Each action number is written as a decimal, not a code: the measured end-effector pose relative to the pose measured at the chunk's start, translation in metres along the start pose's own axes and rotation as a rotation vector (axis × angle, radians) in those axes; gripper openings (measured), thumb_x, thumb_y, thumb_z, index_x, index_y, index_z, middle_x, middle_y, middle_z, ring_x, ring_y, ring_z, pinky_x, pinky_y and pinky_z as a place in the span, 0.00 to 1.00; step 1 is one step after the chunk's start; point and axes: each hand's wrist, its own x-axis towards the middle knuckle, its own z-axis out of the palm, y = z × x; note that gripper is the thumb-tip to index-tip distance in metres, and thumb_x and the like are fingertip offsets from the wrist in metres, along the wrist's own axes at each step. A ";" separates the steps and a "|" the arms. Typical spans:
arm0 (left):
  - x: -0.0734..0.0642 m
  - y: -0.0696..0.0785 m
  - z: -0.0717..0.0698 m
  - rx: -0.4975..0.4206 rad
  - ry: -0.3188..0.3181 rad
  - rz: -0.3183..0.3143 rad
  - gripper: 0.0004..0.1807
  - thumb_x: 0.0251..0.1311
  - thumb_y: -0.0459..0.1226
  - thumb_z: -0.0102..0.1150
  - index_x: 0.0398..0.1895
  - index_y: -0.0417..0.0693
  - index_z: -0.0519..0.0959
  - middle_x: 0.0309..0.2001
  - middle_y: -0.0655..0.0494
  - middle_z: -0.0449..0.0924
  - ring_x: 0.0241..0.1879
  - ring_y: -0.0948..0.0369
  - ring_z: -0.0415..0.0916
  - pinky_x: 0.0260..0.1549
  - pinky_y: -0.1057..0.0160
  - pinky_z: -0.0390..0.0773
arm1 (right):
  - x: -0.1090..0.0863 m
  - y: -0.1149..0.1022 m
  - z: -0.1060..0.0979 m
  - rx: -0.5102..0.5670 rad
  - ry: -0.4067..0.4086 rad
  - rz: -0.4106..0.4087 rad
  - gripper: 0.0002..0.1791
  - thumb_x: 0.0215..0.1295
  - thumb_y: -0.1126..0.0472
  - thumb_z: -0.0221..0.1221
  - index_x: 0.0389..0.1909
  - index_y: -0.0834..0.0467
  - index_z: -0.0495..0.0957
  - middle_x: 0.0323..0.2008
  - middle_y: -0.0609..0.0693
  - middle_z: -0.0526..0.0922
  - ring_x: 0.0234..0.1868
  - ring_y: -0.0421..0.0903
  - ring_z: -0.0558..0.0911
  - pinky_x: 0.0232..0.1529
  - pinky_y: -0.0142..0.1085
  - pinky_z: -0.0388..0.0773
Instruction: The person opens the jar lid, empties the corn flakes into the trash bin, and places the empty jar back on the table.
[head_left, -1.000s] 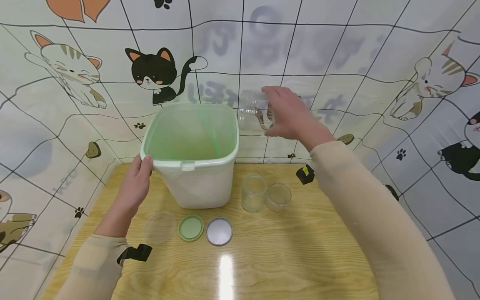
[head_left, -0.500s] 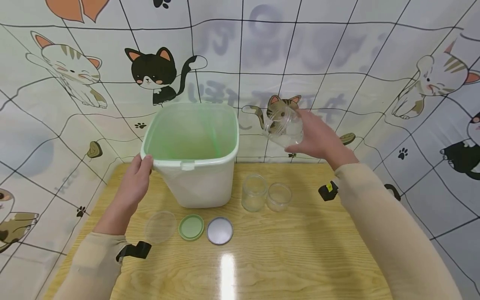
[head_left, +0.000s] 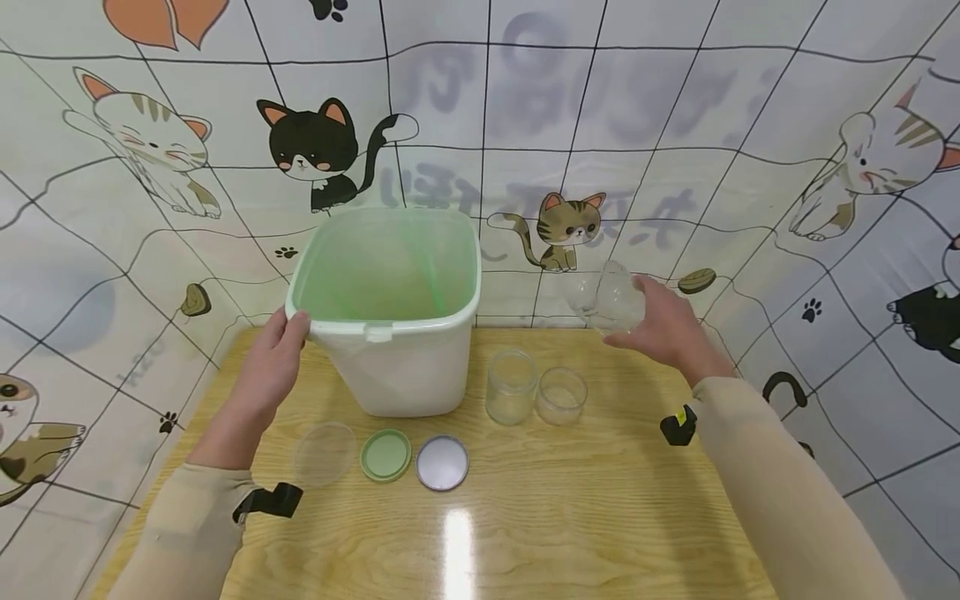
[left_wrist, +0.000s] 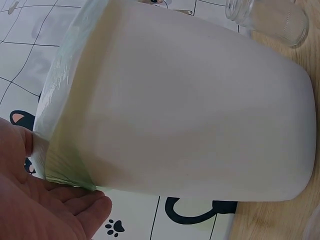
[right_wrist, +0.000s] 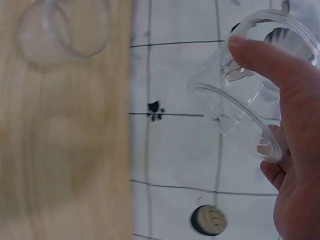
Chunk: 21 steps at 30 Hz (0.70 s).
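Note:
My left hand (head_left: 273, 367) grips the left front corner of a white trash bin (head_left: 401, 375), fingers and thumb around its rim. A thin green bag (head_left: 360, 275) lines the bin and folds over the rim, as the left wrist view shows. To the bin's right, above the table's back edge, my right hand (head_left: 671, 333) holds a clear jar (head_left: 618, 300) tilted on its side. In the right wrist view the clear jar (right_wrist: 235, 105) looks see-through, with thumb and fingers around it.
On the wooden table (head_left: 585, 517), a glass jar (head_left: 512, 392) and a short clear jar (head_left: 561, 396) stand right of the bin. A clear disc (head_left: 325, 454), a green lid (head_left: 386, 456) and a silvery lid (head_left: 442, 462) lie in front. A cat-print sheet (head_left: 660, 100) hangs behind.
My right hand has moved right and down, away from the bin's rim, carrying the clear jar, whose tilt has changed. My left hand stays on the bin.

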 end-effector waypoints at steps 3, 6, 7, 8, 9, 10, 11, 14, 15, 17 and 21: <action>0.000 0.000 -0.001 -0.003 -0.009 0.003 0.37 0.74 0.59 0.27 0.76 0.45 0.52 0.73 0.40 0.56 0.72 0.42 0.51 0.69 0.33 0.52 | -0.005 0.016 0.015 0.010 -0.012 0.031 0.66 0.46 0.34 0.71 0.74 0.67 0.47 0.69 0.69 0.61 0.66 0.68 0.64 0.63 0.65 0.65; -0.001 0.000 -0.001 -0.004 -0.008 0.010 0.37 0.74 0.59 0.28 0.75 0.43 0.52 0.72 0.40 0.57 0.72 0.42 0.52 0.70 0.34 0.52 | -0.011 0.030 0.029 0.056 -0.025 0.058 0.66 0.48 0.35 0.70 0.74 0.69 0.44 0.70 0.71 0.58 0.68 0.69 0.62 0.65 0.64 0.63; -0.001 -0.001 -0.001 -0.007 -0.009 0.015 0.37 0.74 0.58 0.28 0.75 0.43 0.53 0.72 0.40 0.57 0.72 0.42 0.52 0.70 0.35 0.53 | -0.014 0.034 0.034 0.077 -0.028 0.066 0.66 0.49 0.37 0.70 0.74 0.70 0.43 0.70 0.72 0.57 0.68 0.70 0.61 0.65 0.64 0.62; -0.002 -0.002 -0.001 -0.011 -0.011 0.020 0.38 0.74 0.58 0.28 0.75 0.41 0.53 0.72 0.39 0.58 0.72 0.42 0.52 0.71 0.36 0.53 | -0.016 0.038 0.040 0.104 -0.032 0.078 0.66 0.50 0.38 0.70 0.74 0.71 0.42 0.71 0.72 0.56 0.69 0.70 0.60 0.66 0.65 0.61; -0.002 -0.002 -0.002 -0.013 -0.014 0.024 0.38 0.74 0.58 0.28 0.75 0.41 0.53 0.72 0.39 0.58 0.72 0.43 0.52 0.71 0.37 0.53 | -0.019 0.042 0.045 0.134 -0.038 0.093 0.66 0.50 0.39 0.70 0.74 0.71 0.40 0.71 0.72 0.55 0.69 0.70 0.59 0.66 0.65 0.61; -0.002 -0.003 -0.002 -0.014 -0.014 0.026 0.38 0.74 0.58 0.28 0.75 0.40 0.53 0.72 0.40 0.58 0.73 0.43 0.52 0.71 0.37 0.52 | -0.022 0.045 0.051 0.163 -0.046 0.112 0.67 0.51 0.40 0.70 0.74 0.71 0.38 0.72 0.73 0.53 0.70 0.71 0.57 0.66 0.65 0.60; -0.002 -0.003 -0.002 -0.017 -0.016 0.028 0.38 0.74 0.58 0.28 0.75 0.40 0.53 0.72 0.40 0.58 0.73 0.42 0.52 0.72 0.38 0.52 | -0.024 0.049 0.057 0.188 -0.053 0.131 0.67 0.51 0.40 0.70 0.74 0.71 0.37 0.72 0.73 0.51 0.70 0.71 0.57 0.66 0.65 0.60; -0.002 -0.005 -0.001 -0.024 -0.019 0.031 0.39 0.74 0.59 0.28 0.75 0.40 0.52 0.72 0.40 0.58 0.73 0.43 0.52 0.72 0.38 0.52 | -0.033 0.059 0.075 0.262 -0.067 0.184 0.70 0.51 0.38 0.70 0.75 0.70 0.32 0.72 0.75 0.49 0.70 0.72 0.57 0.65 0.65 0.62; -0.002 -0.005 -0.001 -0.024 -0.017 0.033 0.39 0.74 0.59 0.28 0.75 0.40 0.52 0.72 0.40 0.57 0.73 0.43 0.52 0.72 0.39 0.53 | -0.036 0.062 0.081 0.278 -0.068 0.194 0.70 0.51 0.38 0.70 0.74 0.70 0.32 0.72 0.75 0.48 0.70 0.73 0.57 0.65 0.65 0.62; -0.002 -0.005 -0.001 -0.029 -0.013 0.038 0.38 0.74 0.58 0.28 0.75 0.41 0.53 0.72 0.41 0.58 0.72 0.44 0.53 0.72 0.39 0.53 | -0.041 0.066 0.091 0.312 -0.057 0.211 0.70 0.51 0.39 0.70 0.74 0.69 0.31 0.73 0.75 0.48 0.70 0.73 0.56 0.65 0.65 0.62; -0.001 -0.006 0.000 -0.029 0.000 0.045 0.37 0.74 0.58 0.28 0.75 0.41 0.54 0.71 0.41 0.60 0.71 0.45 0.55 0.71 0.39 0.55 | -0.049 0.070 0.104 0.365 -0.023 0.236 0.69 0.52 0.42 0.71 0.74 0.69 0.31 0.73 0.74 0.45 0.71 0.73 0.55 0.67 0.65 0.59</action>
